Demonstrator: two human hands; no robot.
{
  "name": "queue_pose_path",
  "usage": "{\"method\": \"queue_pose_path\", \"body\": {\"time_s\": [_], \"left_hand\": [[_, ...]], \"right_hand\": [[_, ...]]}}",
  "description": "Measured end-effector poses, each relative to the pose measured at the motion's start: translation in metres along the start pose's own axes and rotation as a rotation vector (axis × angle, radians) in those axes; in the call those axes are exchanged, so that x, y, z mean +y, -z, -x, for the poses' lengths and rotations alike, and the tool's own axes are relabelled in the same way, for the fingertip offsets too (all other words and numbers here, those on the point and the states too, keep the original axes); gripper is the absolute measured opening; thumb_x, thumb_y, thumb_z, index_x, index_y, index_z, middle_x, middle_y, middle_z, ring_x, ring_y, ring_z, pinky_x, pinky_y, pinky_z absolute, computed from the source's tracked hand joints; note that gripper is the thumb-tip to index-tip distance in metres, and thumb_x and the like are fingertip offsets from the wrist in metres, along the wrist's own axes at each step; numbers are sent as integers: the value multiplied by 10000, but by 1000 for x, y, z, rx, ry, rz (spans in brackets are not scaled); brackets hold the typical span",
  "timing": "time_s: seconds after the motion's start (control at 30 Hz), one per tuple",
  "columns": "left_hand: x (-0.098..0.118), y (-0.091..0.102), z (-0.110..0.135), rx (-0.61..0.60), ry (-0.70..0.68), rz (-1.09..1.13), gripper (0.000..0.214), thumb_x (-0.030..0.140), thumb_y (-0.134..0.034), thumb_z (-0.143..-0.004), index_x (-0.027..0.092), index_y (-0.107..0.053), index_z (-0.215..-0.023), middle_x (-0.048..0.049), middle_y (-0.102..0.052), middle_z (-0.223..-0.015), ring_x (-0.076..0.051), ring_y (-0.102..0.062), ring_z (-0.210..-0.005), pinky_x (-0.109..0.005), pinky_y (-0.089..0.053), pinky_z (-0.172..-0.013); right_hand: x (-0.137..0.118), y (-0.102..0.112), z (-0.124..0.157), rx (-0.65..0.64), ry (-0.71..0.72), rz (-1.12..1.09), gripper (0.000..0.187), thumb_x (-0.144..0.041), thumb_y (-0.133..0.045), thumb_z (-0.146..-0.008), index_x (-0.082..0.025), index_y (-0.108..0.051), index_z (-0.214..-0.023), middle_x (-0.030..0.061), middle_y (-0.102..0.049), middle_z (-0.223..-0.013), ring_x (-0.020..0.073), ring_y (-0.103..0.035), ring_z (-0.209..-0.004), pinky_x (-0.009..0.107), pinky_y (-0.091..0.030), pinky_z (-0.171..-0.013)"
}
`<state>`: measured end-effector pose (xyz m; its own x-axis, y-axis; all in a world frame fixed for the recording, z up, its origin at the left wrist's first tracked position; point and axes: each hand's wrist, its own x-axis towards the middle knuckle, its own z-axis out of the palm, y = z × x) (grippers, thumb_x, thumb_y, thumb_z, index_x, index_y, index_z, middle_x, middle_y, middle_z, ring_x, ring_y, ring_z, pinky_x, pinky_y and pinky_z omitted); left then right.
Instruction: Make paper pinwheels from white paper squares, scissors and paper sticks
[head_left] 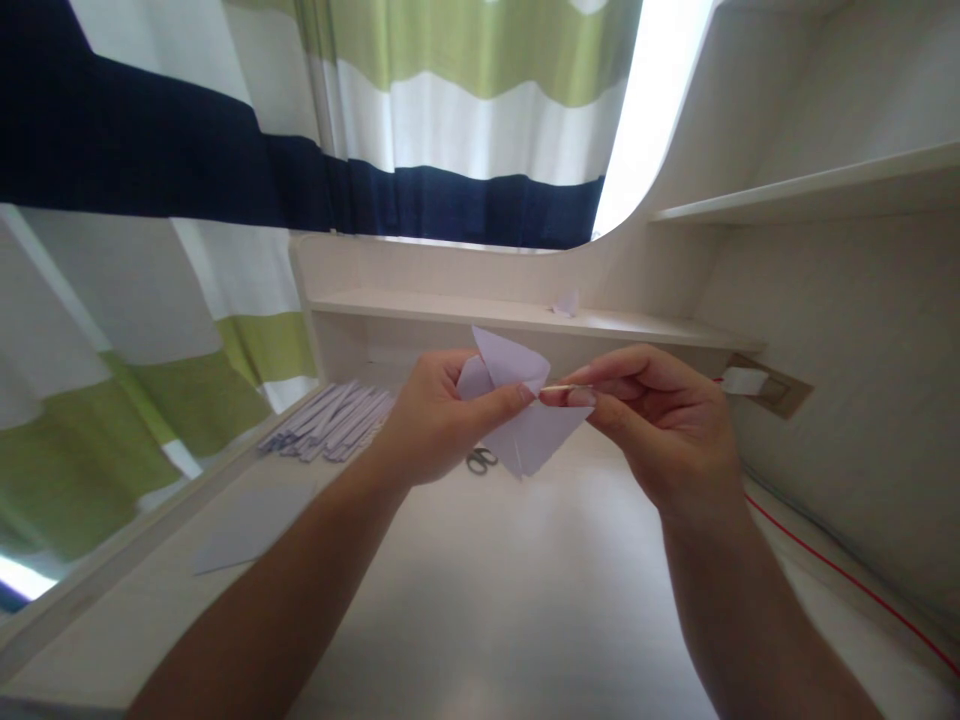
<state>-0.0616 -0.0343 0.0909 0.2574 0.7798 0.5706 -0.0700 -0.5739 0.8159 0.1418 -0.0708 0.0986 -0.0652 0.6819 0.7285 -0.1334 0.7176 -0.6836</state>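
Observation:
My left hand (439, 420) grips a folded white paper pinwheel (540, 440), its thumb pressing near the centre where the flaps meet. The paper is held up above the desk, with one flap pointing up and others hanging below. Thumb and fingers of my right hand (664, 425) pinch a thin pale stick (559, 388), like a toothpick. The stick lies level, its left end at the middle of the pinwheel by my left thumb. Whether that end has gone through the paper, I cannot tell. Behind and below the paper lie scissors (480, 460), partly covered by it.
Many white paper strips (330, 420) lie at the desk's back left, with a flat white sheet (251, 520) nearer. A small folded paper (566, 303) sits on the back shelf (465, 308). On the right are a white plug (745, 380) and a red cable (840, 570).

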Motion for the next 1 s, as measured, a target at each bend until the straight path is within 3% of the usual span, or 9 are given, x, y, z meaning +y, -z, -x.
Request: {"method": "queue_pose_path", "body": {"time_s": [0.4, 0.6, 0.73, 1.0], "left_hand": [[-5, 1, -2, -10, 19, 53, 243, 428, -887, -832, 205, -856, -923, -38, -821, -803, -160, -753, -674, -206, -574, -557], [-6, 2, -5, 62, 43, 48, 282, 432, -899, -820, 184, -858, -948, -72, -838, -847, -197, -770, -697, -249, -597, -574], [-7, 0, -5, 113, 47, 55, 280, 426, -909, -803, 177, -857, -921, -71, -831, -829, -193, -756, -675, -251, -583, -567], [-2, -6, -3, 130, 75, 101, 258, 419, -915, -780, 185, -852, -868, -60, -819, -787, -204, -747, -650, -263, -576, -541]], "right_hand": [[0, 7, 2, -2, 75, 204, 121, -192, -878, -858, -238, -798, -936, 29, -844, -915, 198, -815, -838, 335, -682, -811], [-13, 0, 3, 220, 230, 233, 138, -140, -890, -827, -216, -802, -901, 14, -807, -816, 184, -787, -721, 323, -673, -711], [-14, -7, 3, 217, 221, 250, 121, -159, -880, -841, -212, -787, -899, 14, -802, -817, 171, -756, -638, 321, -642, -621], [0, -6, 0, 289, 261, 301, 166, -130, -785, -907, -293, -816, -914, 6, -796, -852, 183, -734, -666, 359, -618, -639]]}}
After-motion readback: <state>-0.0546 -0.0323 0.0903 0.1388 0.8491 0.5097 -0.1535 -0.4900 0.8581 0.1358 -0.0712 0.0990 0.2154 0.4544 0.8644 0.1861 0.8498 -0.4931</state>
